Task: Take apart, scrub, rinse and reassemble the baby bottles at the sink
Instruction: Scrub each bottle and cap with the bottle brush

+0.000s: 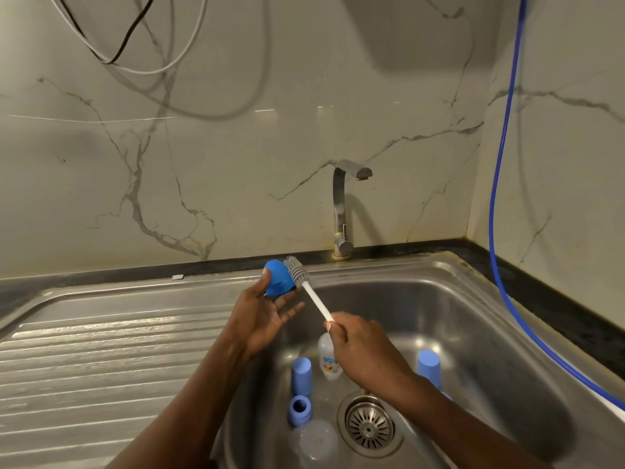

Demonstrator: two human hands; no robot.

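The blue cap (278,278) is held above the far left edge of the sink (473,299). The left hand (267,313) pinches it between the thumb on top and the outstretched fingers (287,308) beneath. The bristle head of the bottle brush (297,270) lies against the cap's right side, and the right hand (355,346) is closed round the near end of its white handle.

Judging by the loose parts, taking apart looks done and scrubbing is under way. In the basin lie a clear bottle (329,358), two pale blue covers (301,375) (429,367), a blue collar ring (299,410) and a clear dome piece (316,441) near the drain (369,428). No water comes from the tap (341,211), so rinsing and reassembly appear still to come.

The clear bottle carries a small coloured print, too blurred to read. No other writing or brand shows.
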